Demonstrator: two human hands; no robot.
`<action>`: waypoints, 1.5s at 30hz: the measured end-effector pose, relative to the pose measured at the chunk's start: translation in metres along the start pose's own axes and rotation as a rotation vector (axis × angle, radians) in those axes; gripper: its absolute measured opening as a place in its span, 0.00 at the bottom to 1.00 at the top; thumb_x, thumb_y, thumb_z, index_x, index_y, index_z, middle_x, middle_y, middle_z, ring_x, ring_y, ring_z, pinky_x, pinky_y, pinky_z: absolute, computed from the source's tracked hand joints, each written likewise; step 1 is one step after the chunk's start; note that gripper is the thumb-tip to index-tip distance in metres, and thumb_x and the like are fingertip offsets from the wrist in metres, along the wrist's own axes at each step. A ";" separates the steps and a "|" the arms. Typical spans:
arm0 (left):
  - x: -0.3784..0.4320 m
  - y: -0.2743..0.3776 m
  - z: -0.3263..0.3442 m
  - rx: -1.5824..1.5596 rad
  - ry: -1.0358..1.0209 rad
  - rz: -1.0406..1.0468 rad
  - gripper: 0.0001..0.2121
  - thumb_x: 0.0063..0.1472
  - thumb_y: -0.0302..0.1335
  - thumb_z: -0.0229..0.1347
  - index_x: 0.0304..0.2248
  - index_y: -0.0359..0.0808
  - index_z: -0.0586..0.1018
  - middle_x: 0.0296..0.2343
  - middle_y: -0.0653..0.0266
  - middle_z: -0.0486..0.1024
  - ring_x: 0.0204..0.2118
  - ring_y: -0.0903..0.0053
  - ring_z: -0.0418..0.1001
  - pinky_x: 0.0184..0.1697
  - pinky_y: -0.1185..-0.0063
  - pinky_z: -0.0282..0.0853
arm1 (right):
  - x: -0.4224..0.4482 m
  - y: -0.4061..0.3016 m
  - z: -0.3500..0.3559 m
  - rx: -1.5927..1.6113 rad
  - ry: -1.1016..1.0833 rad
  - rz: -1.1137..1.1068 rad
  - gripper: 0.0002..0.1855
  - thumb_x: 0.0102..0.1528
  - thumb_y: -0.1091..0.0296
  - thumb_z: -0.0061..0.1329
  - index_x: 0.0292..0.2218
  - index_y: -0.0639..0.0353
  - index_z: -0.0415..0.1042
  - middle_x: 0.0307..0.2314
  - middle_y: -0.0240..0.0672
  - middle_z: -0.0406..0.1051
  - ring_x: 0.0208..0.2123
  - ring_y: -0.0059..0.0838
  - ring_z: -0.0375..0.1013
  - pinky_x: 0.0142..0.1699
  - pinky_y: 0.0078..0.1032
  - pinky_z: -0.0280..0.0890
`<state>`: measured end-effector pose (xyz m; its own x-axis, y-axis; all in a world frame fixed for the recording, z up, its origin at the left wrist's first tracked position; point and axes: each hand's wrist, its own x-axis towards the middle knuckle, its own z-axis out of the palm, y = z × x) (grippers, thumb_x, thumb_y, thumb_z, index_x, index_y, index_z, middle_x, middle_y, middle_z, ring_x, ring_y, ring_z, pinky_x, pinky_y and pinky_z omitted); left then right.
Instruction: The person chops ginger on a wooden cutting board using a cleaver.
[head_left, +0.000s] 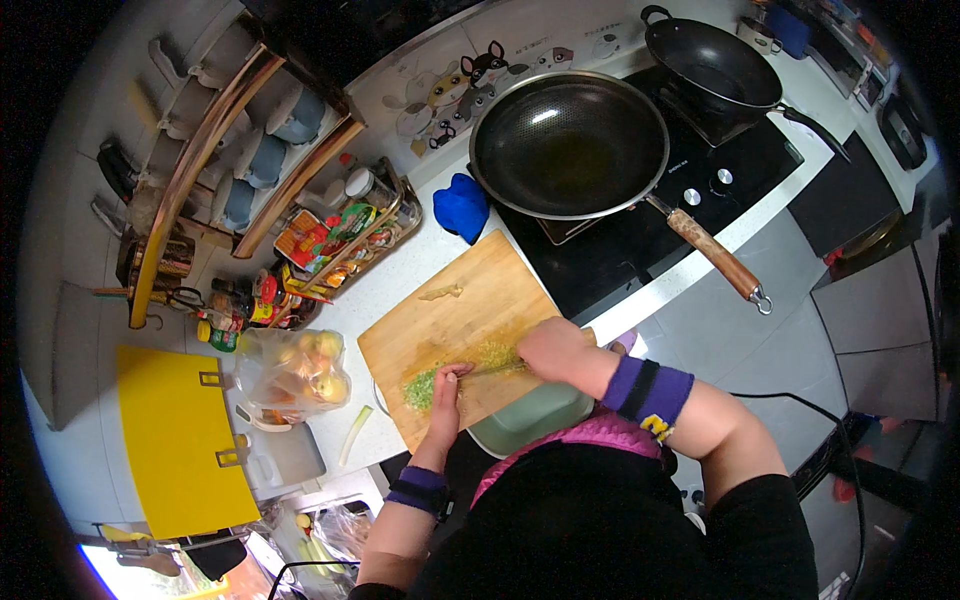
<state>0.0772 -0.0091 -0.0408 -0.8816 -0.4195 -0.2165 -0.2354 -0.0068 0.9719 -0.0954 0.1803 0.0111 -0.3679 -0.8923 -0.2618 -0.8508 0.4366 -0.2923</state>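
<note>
My right hand (553, 346) is closed around the handle end of a kitchen knife (491, 370) at the right side of a wooden cutting board (405, 330). The thin blade reaches left across the board. My left hand (448, 405) touches the blade's far end with its fingers; whether they pinch it is unclear. Yellowish minced bits, perhaps ginger or garlic (497, 351), lie just beyond the blade. Chopped green scallion (420, 390) is heaped left of my left hand. A tan piece resembling ginger root (441, 292) rests near the board's far side.
A wok (570, 150) with some oil sits on the black cooktop (600, 277), its wooden handle (712, 255) jutting over the counter edge. Behind it stands another pan (712, 67). Around the board are a blue cloth (460, 208), bagged fruit (315, 367), a scallion stalk (356, 435) and a green basin (529, 420).
</note>
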 end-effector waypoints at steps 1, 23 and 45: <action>0.001 0.000 0.001 -0.028 0.011 -0.026 0.12 0.69 0.33 0.38 0.40 0.35 0.71 0.39 0.64 0.70 0.47 0.76 0.65 0.55 0.78 0.55 | 0.001 0.003 -0.001 0.024 -0.005 0.000 0.10 0.47 0.65 0.46 0.28 0.54 0.79 0.26 0.39 0.76 0.32 0.41 0.77 0.36 0.35 0.70; -0.001 0.026 0.038 0.272 0.219 0.103 0.11 0.68 0.32 0.39 0.40 0.37 0.71 0.40 0.66 0.70 0.46 0.78 0.65 0.54 0.78 0.55 | -0.006 0.051 0.001 0.241 0.055 -0.135 0.12 0.46 0.59 0.48 0.33 0.47 0.78 0.26 0.42 0.75 0.30 0.43 0.76 0.36 0.41 0.69; 0.004 -0.010 0.024 -0.082 0.271 0.017 0.11 0.67 0.32 0.40 0.43 0.37 0.69 0.42 0.64 0.69 0.48 0.77 0.64 0.55 0.79 0.54 | 0.009 0.025 -0.019 0.034 -0.024 -0.148 0.11 0.47 0.62 0.46 0.30 0.53 0.78 0.28 0.42 0.76 0.32 0.42 0.76 0.37 0.38 0.69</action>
<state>0.0657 0.0112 -0.0533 -0.7413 -0.6472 -0.1778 -0.1777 -0.0661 0.9819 -0.1266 0.1810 0.0188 -0.2305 -0.9443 -0.2350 -0.8816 0.3049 -0.3605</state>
